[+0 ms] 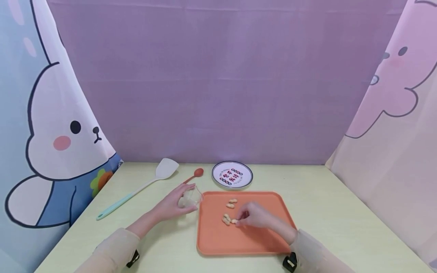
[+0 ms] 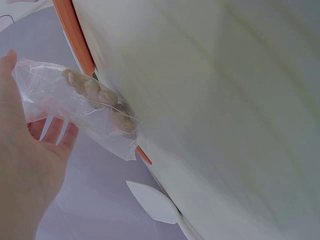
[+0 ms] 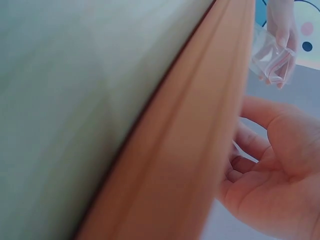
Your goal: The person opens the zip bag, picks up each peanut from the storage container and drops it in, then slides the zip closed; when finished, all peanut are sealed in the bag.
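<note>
My left hand (image 1: 175,203) grips a clear plastic zip bag (image 1: 190,198) just left of the orange tray (image 1: 252,242). Several unshelled peanuts (image 2: 100,95) lie inside the bag, as the left wrist view shows. Over the tray, my right hand (image 1: 256,215) has its thumb and fingers together at a peanut (image 1: 234,221), seemingly pinching it. Right beside that one lie more peanuts (image 1: 226,219), and another small group (image 1: 230,205) is farther back on the tray. From the right wrist, the tray's rim (image 3: 200,125) hides my fingertips.
Behind the tray stands a white plate (image 1: 232,175) with a dark rim and red print. A red spoon (image 1: 198,173) and a white spatula (image 1: 166,168) with a mint handle lie at the back left. A purple curtain (image 1: 218,83) closes off the table's far edge.
</note>
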A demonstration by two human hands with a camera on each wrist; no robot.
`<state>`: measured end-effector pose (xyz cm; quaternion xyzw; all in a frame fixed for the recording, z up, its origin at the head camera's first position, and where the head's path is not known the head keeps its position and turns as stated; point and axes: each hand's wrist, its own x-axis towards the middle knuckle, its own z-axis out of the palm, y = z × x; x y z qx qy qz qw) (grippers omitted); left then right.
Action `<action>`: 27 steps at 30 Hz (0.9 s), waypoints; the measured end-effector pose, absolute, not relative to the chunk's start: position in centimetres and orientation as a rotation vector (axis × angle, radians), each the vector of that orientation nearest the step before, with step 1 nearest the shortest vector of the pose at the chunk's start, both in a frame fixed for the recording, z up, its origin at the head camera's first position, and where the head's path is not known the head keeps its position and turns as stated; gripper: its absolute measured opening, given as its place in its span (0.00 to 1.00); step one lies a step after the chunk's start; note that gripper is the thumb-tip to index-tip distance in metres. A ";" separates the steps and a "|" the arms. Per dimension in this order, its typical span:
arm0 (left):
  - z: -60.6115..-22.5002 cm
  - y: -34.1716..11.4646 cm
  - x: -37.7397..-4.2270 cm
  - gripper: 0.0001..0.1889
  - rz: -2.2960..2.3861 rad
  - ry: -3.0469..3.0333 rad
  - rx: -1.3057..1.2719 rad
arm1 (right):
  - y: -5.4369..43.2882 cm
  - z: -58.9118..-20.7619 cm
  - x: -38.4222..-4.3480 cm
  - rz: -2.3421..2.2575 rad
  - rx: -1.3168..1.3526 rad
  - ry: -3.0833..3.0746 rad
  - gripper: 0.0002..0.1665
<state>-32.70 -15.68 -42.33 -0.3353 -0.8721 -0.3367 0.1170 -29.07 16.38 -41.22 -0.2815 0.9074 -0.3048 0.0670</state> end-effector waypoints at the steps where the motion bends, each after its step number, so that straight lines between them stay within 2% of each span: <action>1: -42.3 -15.7 -32.7 0.40 -0.985 -2.554 -0.982 | 16.4 -41.2 -29.1 -0.918 -0.848 2.734 0.05; 7: -42.4 -15.7 -32.6 0.40 -0.987 -2.549 -0.976 | 16.6 -41.3 -29.1 -0.947 -0.834 2.726 0.06; 17: -42.3 -15.7 -32.5 0.38 -0.967 -2.527 -0.980 | 17.6 -40.1 -29.2 -0.980 -0.781 2.774 0.04; 22: -42.4 -15.7 -32.6 0.39 -0.958 -2.513 -0.995 | 17.1 -39.2 -29.5 -1.035 -0.784 2.752 0.02; 27: -42.5 -15.6 -32.6 0.39 -0.949 -2.501 -1.007 | 15.3 -38.4 -30.1 -1.118 -0.774 2.739 0.03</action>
